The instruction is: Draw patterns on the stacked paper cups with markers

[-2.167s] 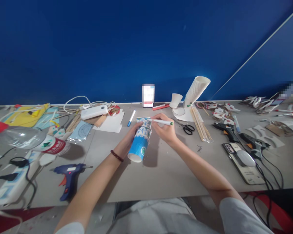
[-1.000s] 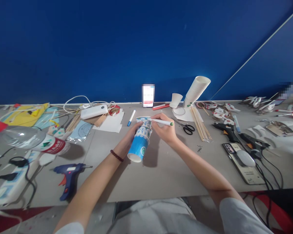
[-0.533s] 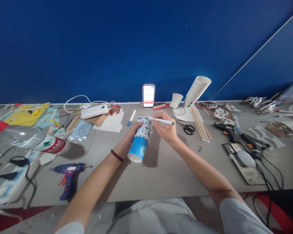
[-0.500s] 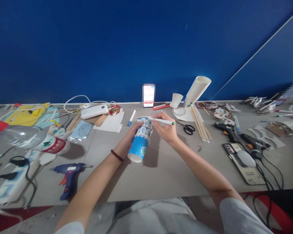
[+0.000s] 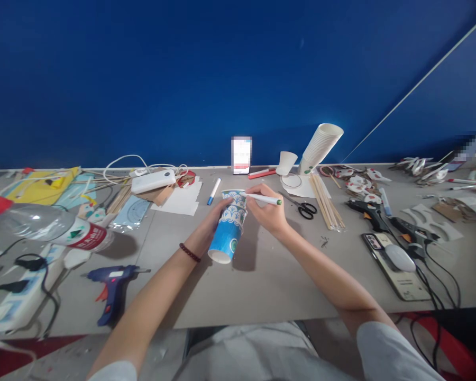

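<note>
My left hand (image 5: 217,216) is wrapped round the left side of a paper cup (image 5: 226,238), which tilts with its base toward me above the table. The cup looks like two nested ones, blue on the lower part, with white and blue scalloped patterns near the far rim. A green round mark sits on its right side. In my right hand (image 5: 267,206) is a white marker (image 5: 266,199) with a green end, pinched between the fingers. Its tip is at the patterned band near the rim; whether it touches is too small to tell.
A blue-ended marker (image 5: 214,191) lies beyond my left hand. Black scissors (image 5: 307,210), wooden sticks (image 5: 327,203) and a stack of paper cups (image 5: 321,148) are to the right. A blue glue gun (image 5: 113,288) and a plastic bottle (image 5: 59,227) lie left. A phone (image 5: 396,270) sits right.
The marker and my right hand have shifted very slightly, and the cup has turned a little to the right in my left hand. Both hands keep their hold.
</note>
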Available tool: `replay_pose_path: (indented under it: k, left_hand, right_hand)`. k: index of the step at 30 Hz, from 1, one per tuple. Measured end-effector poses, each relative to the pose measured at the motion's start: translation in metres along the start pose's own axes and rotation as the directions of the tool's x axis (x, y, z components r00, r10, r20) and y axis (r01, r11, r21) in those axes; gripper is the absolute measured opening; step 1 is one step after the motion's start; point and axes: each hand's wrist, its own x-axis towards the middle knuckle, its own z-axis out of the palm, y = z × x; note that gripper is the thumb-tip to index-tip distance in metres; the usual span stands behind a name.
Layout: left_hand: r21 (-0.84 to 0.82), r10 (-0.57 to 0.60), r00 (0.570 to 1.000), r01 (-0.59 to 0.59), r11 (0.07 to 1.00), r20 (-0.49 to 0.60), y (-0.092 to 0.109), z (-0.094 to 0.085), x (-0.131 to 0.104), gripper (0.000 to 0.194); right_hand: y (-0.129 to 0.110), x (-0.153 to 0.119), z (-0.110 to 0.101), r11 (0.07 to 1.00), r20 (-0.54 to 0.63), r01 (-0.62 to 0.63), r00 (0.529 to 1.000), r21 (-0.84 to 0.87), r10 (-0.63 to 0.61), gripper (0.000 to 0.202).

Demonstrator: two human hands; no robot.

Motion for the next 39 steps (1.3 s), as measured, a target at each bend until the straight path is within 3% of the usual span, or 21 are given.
replay_pose_path:
  k: [7,23,39]
  left_hand:
    - [0.010,-0.019,1.000,0.018,1.000,0.020,-0.0001,-0.0031,0.0022,0.036]
    - [0.000,0.001,1.000,-0.001,1.000,-0.002,0.0007,0.0000,-0.0004,0.030]
    - [0.014,0.002,0.999,-0.003,1.000,0.041,-0.0002,-0.0005,-0.0014,0.033]
  right_hand:
    - [-0.0014,0.0027,-0.0022,1.000,-0.039,-0.004,0.999,0.010,0.004,0.007]
    - [0.0024,-0.0003,0.0016,1.000,-0.005,0.026,1.000,-0.006,-0.026,0.008]
    - [-0.0031,0.0010,-0.0011,1.000,-0.032,-0.023,0.999,-0.003,0.023,0.008]
